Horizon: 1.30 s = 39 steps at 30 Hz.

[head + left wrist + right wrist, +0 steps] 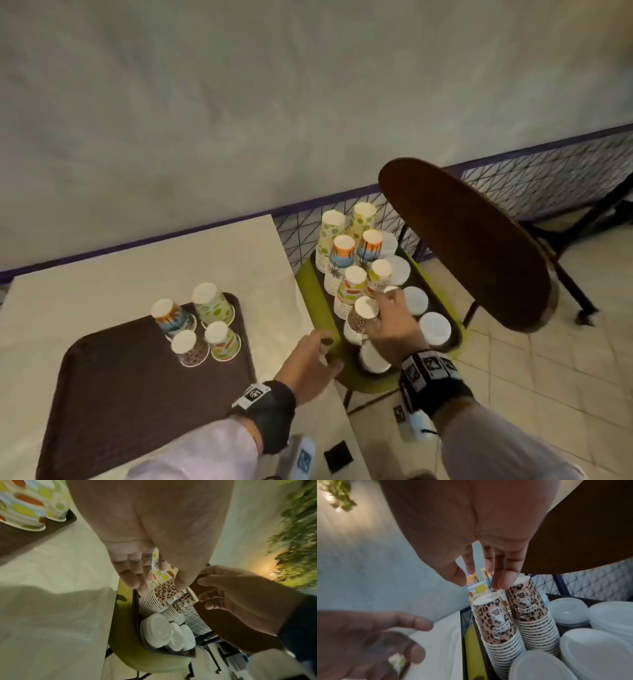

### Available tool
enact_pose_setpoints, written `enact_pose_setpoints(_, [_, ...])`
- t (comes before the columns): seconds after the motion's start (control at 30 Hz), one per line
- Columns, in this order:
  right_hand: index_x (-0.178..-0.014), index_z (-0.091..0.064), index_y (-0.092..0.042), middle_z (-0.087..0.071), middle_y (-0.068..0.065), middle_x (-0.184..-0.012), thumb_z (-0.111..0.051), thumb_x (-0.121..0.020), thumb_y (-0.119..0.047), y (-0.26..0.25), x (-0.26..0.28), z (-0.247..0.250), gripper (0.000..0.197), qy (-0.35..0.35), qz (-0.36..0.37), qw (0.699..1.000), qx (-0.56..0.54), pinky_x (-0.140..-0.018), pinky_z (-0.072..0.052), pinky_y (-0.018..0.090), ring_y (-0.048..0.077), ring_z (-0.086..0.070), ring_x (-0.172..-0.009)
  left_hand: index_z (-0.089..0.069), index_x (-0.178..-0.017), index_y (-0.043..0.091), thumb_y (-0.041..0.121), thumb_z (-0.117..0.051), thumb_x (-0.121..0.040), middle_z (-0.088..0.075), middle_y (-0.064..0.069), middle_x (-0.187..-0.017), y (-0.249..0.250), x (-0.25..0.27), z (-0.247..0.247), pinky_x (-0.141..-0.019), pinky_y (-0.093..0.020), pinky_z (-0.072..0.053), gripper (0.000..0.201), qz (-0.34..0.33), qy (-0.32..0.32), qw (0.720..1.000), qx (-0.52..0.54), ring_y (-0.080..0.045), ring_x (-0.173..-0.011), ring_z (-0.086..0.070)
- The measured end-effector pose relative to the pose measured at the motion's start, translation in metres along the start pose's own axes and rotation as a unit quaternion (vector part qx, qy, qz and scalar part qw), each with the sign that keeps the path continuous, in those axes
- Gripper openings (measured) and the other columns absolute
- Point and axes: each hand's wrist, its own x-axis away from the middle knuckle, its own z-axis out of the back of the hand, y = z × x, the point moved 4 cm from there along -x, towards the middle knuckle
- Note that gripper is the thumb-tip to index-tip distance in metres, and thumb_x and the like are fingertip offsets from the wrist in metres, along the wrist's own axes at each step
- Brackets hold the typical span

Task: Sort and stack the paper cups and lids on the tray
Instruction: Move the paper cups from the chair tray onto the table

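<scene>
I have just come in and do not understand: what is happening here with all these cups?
A person is sorting paper cups. The right hand reaches over the leopard cup stacks on the chair's tray, beside white lids. The left hand waits, holding nothing. Four upturned cups stand on the table tray.

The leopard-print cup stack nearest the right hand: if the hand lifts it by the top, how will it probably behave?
The leopard-print cup stack is tall, narrow and leaning, so it may tip. Its nested cups look loose, so only the top cups may come away. Thin paper probably dents under the right hand.
</scene>
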Motion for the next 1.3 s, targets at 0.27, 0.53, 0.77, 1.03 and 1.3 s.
enact_pose_setpoints(0.27, [-0.135, -0.044, -0.032, -0.031, 0.005, -0.147, -0.055, -0.097, -0.031, 0.019, -0.04, -0.021, 0.039, -0.068, 0.091, 0.991, 0.065, -0.096, -0.051, 0.048, 0.036, -0.051, -0.124, -0.043, -0.144, 0.025, 0.029, -0.075, -0.093, -0.054, 0.003, -0.123, 0.0, -0.07, -0.027, -0.091, -0.016, -0.046, 0.06, 0.098, 0.001, 0.995, 0.028, -0.011, -0.105, -0.055])
enact_pose_setpoints(0.53, [-0.127, -0.045, -0.026, -0.046, 0.004, -0.123, -0.056, -0.093, -0.019, 0.025, -0.047, -0.036, 0.037, -0.097, 0.106, 0.989, 0.021, -0.082, -0.052, 0.04, 0.03, -0.056, -0.107, -0.069, -0.118, 0.027, 0.039, -0.085, -0.082, -0.058, 0.027, -0.094, -0.002, -0.105, -0.046, -0.085, -0.001, -0.039, 0.041, 0.083, -0.018, 0.996, 0.003, 0.017, -0.084, -0.051])
enact_pose_setpoints(0.77, [-0.134, -0.04, -0.024, -0.04, 0.004, -0.134, -0.064, -0.086, -0.016, 0.035, -0.03, -0.036, 0.054, -0.126, 0.096, 0.986, 0.043, -0.1, -0.049, 0.038, 0.03, -0.05, -0.12, -0.053, -0.135, 0.041, 0.064, -0.08, -0.073, -0.059, 0.01, -0.127, -0.013, -0.129, -0.06, -0.114, -0.041, -0.033, 0.071, 0.119, -0.068, 0.988, -0.067, -0.023, -0.127, -0.038])
enact_pose_setpoints(1.03, [-0.13, -0.038, -0.028, -0.037, 0.001, -0.137, -0.058, -0.087, -0.017, 0.039, -0.023, -0.04, 0.048, -0.096, 0.086, 0.992, 0.016, -0.097, -0.052, 0.038, 0.028, -0.047, -0.123, -0.057, -0.13, 0.032, 0.067, -0.072, -0.052, -0.052, -0.002, -0.122, -0.021, -0.136, -0.062, -0.103, -0.034, -0.042, 0.087, 0.159, -0.051, 0.983, -0.071, -0.02, -0.12, -0.036])
enact_pose_setpoints(1.3, [-0.12, -0.043, -0.028, -0.043, 0.0, -0.133, -0.061, -0.087, -0.016, 0.026, -0.016, -0.029, 0.04, -0.023, 0.141, 0.99, -0.007, -0.084, -0.056, 0.035, 0.025, -0.048, -0.118, -0.07, -0.101, 0.033, 0.06, -0.082, -0.053, -0.071, 0.006, -0.102, -0.037, -0.129, -0.066, -0.091, -0.04, -0.061, 0.056, 0.157, 0.007, 0.987, 0.028, -0.014, -0.099, -0.067])
